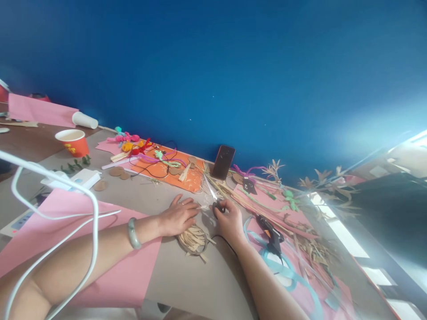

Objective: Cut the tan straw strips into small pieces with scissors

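My left hand lies palm down with its fingers apart, at the upper edge of a round bundle of tan strips on the grey tabletop. A jade-coloured bangle circles that wrist. To its right, my right hand is closed on the dark handles of a pair of scissors, whose blades point up and away toward the wall. A dark cord passes beside the bundle and under my right wrist.
A phone leans on the blue wall. Pink paper lies under my left arm. A black glue gun and blue ribbon are at right. A red cup stands at left; a white cable hangs in front.
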Demonstrator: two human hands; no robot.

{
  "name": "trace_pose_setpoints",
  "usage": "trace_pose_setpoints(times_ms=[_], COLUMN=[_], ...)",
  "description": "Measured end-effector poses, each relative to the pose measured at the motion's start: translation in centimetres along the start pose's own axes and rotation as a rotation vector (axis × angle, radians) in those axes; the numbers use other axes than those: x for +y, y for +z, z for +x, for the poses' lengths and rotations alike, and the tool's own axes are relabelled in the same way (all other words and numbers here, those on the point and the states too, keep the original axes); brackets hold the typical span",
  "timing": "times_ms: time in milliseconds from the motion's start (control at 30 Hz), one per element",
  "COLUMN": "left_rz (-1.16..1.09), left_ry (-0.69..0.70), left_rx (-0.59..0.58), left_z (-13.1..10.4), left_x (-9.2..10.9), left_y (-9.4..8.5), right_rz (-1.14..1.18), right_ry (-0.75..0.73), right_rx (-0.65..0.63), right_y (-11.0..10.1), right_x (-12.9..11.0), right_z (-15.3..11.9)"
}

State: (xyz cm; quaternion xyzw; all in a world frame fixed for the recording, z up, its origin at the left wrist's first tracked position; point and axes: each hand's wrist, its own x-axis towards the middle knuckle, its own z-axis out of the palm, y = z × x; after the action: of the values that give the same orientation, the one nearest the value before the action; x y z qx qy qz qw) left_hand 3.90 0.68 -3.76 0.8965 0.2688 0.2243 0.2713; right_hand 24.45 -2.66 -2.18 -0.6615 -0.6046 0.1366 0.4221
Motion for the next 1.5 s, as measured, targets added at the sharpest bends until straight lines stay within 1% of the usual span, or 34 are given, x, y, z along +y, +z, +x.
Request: trace_pose_setpoints(times_ms=[67,133,200,233,333,433,533,667,767,867,967,1033,1133,1233,1333,1400,1500], left_rz=[-0.066,-0.147,-0.214,-0.234,-0.226,-0.217,-0.227,-0.24,-0.305,-0.452,-0.601,-0.685,-0.797,-0.881,-0.911,-0.926,-0.93], left_ry=[-0.019,-0.03,-0.001,0.029,0.088,0.102,0.066,-0.068,-0.204,-0.301,-0.309,-0.281,-0.267,-0.31,-0.347,-0.365,-0.371], left_rx=[0.018,0.077,0.143,0.156,0.069,0.042,0.096,0.233,0.292,0.29,0.278,0.277,0.298,0.314,0.311,0.326,0.365], left_z=[0.0,0.1,0.0,-0.1,-0.4,-0.6,-0.4,0.0,0.1,0.2,0.3,0.4,0.4,0.4,0.4,0.5,0.6], left_x=[0.1,0.4,0.9,1.2,1.9,2.0,1.4,0.4,0.0,0.1,0.5,0.8,0.8,0.6,0.5,0.4,0.3], left_y=[-0.3,-0.8,-1.3,-1.5,-1.7,-1.4,-1.0,-0.9,-0.9,-0.7,-0.6,-0.7,-0.8,-0.8,-0.7,-0.8,-0.9], right_rz=[0.003,0.003,0.006,0.01,0.018,0.008,-0.015,0.008,0.114,0.402,0.697,0.759,0.767,0.745,0.708,0.65,0.464], right_ry=[0.003,0.009,0.008,-0.005,-0.079,-0.129,-0.111,-0.029,0.029,0.128,0.235,0.262,0.262,0.221,0.17,0.143,0.078], right_rx=[0.01,0.021,0.02,0.013,-0.035,-0.094,-0.105,-0.104,-0.107,-0.187,-0.271,-0.279,-0.273,-0.249,-0.245,-0.241,-0.216], right_y=[0.0,0.0,0.1,0.2,0.8,1.6,2.2,2.3,2.1,1.7,1.4,1.3,1.3,1.5,1.7,1.7,1.2], right_x=[0.2,0.4,0.7,0.9,1.3,1.6,1.8,1.6,1.0,-0.1,-1.1,-1.6,-2.0,-2.3,-2.4,-2.2,-1.9], right_z=[0.0,0.1,0.2,0.2,0.4,0.7,1.0,1.1,1.0,0.5,0.0,-0.3,-0.6,-0.7,-0.9,-0.9,-0.6])
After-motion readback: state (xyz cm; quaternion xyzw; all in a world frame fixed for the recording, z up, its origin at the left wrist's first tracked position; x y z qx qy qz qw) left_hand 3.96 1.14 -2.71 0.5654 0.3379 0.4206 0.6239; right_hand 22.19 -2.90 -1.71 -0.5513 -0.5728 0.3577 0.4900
